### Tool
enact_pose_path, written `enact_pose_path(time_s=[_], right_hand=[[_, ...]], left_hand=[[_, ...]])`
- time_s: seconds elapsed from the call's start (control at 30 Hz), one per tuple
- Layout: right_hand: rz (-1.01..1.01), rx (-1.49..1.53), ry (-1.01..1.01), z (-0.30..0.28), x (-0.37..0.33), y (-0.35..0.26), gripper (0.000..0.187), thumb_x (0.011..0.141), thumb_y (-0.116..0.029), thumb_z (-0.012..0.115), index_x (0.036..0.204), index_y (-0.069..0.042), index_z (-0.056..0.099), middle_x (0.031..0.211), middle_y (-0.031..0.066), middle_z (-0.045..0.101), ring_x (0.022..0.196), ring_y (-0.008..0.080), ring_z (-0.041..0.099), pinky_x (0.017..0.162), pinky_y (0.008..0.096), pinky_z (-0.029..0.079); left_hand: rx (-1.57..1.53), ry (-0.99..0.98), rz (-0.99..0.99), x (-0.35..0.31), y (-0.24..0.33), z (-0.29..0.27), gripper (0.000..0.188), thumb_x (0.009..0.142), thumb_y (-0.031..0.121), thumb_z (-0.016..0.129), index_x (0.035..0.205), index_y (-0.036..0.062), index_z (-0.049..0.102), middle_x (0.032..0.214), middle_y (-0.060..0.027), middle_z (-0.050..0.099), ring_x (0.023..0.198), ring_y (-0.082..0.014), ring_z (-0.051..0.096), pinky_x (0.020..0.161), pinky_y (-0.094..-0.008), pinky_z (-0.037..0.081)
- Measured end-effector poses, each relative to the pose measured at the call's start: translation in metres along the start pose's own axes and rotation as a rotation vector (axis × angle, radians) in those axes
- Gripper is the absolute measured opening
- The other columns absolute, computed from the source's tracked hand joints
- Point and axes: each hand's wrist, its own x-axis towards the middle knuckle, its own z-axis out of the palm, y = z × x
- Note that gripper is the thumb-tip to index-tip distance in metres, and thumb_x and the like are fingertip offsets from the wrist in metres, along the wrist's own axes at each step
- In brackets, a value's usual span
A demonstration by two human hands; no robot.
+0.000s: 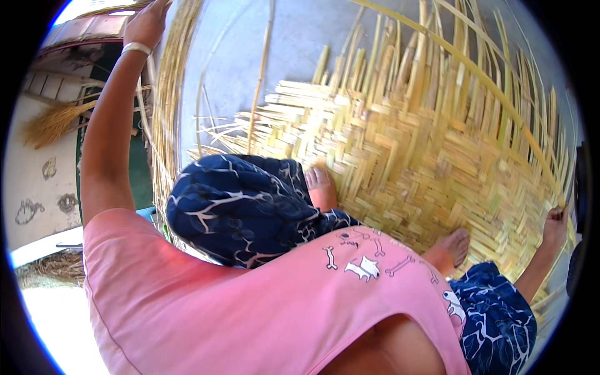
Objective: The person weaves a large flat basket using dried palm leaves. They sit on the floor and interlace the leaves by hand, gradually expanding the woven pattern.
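Woven split-cane mat (431,156) lies on the grey floor (231,56), its long loose ends pointing mainly away from the person. One long strip (463,58) bows diagonally from the mat's far edge to its right edge. Right hand (554,228): fingers bent beside that strip, grip unconfirmed. Left hand (147,28): outstretched, fingers obscured; cannot tell.

The left hand (145,28) is cut off at its fingertips by the top edge, so I can't see what they hold. Over by the dark rim, the right hand (554,229) is too small and soft to tell its grip. The pink shirt (237,312) and patterned trousers (244,206) hide the near side of the woven mat (431,156).
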Motion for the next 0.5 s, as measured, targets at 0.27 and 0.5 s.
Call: enact_pose_path(time_s=[0.27,0.5], right_hand=[[0.207,0.071,-0.385,0.202,-0.185,0.138,0.019,0.092,-0.017,0.060,0.107,-0.005,0.061,0.084,0.0020,0.063,0.073,0.0092,0.062,0.060,0.0194,0.054],[0.319,-0.030,-0.519,0.268,-0.264,0.152,0.018,0.094,-0.018,0.058,0.108,-0.008,0.059,0.085,0.0033,0.064,0.077,0.0136,0.064,0.062,0.0263,0.055]], left_hand=[[0.494,-0.876,0.062,-0.096,-0.058,-0.038,0.035,0.076,0.013,0.063,0.110,0.0168,0.059,0.105,-0.0077,0.061,0.103,-0.0261,0.059,0.086,-0.0469,0.044],[-0.813,-0.797,0.301,-0.034,0.182,-0.014,0.047,0.086,0.019,0.060,0.131,0.0076,0.050,0.129,-0.0176,0.054,0.120,-0.0335,0.050,0.103,-0.0417,0.038]])
